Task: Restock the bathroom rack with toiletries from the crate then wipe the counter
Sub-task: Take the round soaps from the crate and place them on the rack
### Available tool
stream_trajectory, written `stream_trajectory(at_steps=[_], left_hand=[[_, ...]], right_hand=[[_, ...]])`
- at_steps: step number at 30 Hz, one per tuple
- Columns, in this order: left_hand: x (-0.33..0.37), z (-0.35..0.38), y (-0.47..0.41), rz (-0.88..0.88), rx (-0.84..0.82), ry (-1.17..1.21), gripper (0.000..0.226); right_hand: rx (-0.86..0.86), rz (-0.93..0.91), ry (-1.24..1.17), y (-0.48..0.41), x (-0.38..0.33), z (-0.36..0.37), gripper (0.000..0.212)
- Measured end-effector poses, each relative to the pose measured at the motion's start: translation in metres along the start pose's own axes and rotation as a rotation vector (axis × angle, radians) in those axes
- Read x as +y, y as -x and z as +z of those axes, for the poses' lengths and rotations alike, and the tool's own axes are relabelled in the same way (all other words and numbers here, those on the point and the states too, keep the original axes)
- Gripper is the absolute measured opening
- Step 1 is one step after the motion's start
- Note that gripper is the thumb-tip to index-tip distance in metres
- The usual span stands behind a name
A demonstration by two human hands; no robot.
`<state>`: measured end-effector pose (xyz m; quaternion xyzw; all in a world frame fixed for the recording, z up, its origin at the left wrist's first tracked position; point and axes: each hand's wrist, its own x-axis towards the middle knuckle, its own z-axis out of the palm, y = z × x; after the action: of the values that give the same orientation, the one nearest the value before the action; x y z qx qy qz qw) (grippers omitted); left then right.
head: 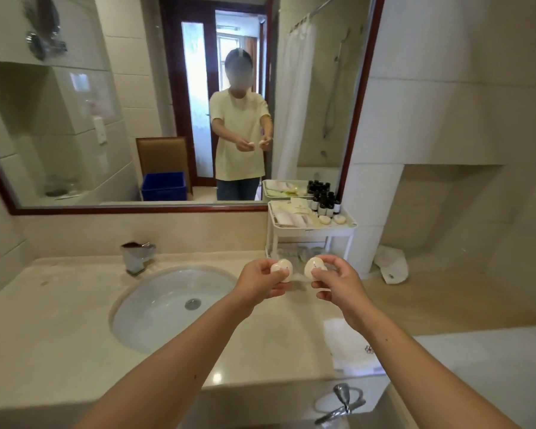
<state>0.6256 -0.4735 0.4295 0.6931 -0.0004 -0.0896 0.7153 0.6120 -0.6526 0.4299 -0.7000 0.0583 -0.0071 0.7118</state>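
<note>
Both hands are raised over the counter (59, 320), in front of the rack (310, 232), with one soap each.

Left hand (262, 281): the fingers are curled and pinch the left soap (281, 269), thumb on the near side, the other fingers wrapped behind. The soap sits at the fingertips, not in the palm, and its round white face sticks out up and to the right.

Right hand (338, 284): pinches the right soap (314, 267), thumb on top and index curled over, the lower fingers folded under. The soap pokes out left past the fingertips.

The two soaps are near each other with a small gap, not touching. Both are in the air, clear of the counter and just short of the rack's lower tier.

The rack is white, two-tier, and stands at the back right of the counter against the mirror (106, 119). Its top tray holds dark bottles (325, 202) at the back, sachets (291, 215) on the left and two tray soaps (331, 219) at front right. What is on the lower tier is unclear.

The blue crate (163, 185) shows only in the mirror, on the floor behind the person.

The sink (167, 305) is left of the hands, with the tap (136, 257) at its back rim. A folded white cloth (350, 348) lies on the counter under the right forearm. A crumpled white item (392, 264) sits right of the rack.
</note>
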Motion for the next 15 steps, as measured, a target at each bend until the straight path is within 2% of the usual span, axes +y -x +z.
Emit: stream_trajectory(at_steps=[10, 15], left_hand=[[0.024, 0.018, -0.144, 0.034, -0.137, -0.107, 0.017], [0.02, 0.034, -0.199, 0.029, -0.145, -0.192, 0.016]], right_hand=[[0.164, 0.002, -0.035, -0.112, -0.008, -0.028, 0.024], [0.214, 0.013, -0.012, -0.155, -0.007, -0.046, 0.022]])
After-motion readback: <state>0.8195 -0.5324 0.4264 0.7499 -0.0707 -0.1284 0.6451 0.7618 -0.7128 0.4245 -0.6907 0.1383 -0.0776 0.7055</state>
